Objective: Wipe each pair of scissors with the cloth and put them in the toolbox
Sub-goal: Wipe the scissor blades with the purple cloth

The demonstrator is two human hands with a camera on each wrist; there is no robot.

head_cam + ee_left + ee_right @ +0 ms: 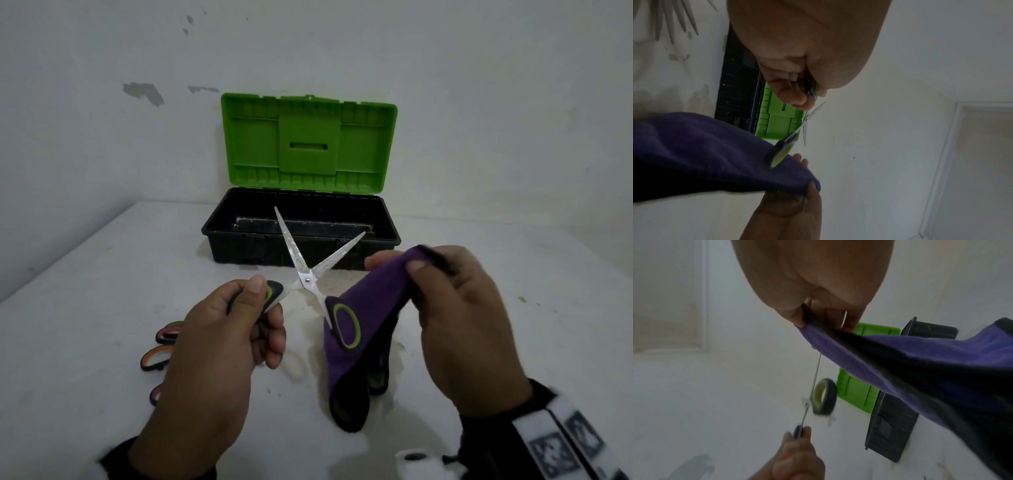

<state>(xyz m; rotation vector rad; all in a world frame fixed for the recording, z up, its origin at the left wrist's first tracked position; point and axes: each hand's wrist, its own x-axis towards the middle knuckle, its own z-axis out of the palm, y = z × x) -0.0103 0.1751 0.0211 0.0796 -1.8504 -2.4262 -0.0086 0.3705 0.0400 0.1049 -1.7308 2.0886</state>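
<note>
My left hand (253, 308) grips one black-and-green handle of a pair of scissors (308, 274), held above the table with the dusty blades spread wide toward the toolbox. The free handle loop (346, 325) hangs in front of the purple cloth (370, 308). My right hand (428, 274) pinches the cloth's top edge between thumb and fingers; the cloth drapes down to the table. The toolbox (301, 226) stands behind, black tray, green lid (308, 140) raised. In the left wrist view the scissors (805, 123) and cloth (705, 151) show; in the right wrist view the cloth (920, 366) and handle loop (824, 395) show.
Several more scissors with pink and orange handles (161, 353) lie on the white table (102, 274) at the lower left, partly hidden by my left arm. A grey wall rises just behind the toolbox. White powdery marks lie on the table under the cloth.
</note>
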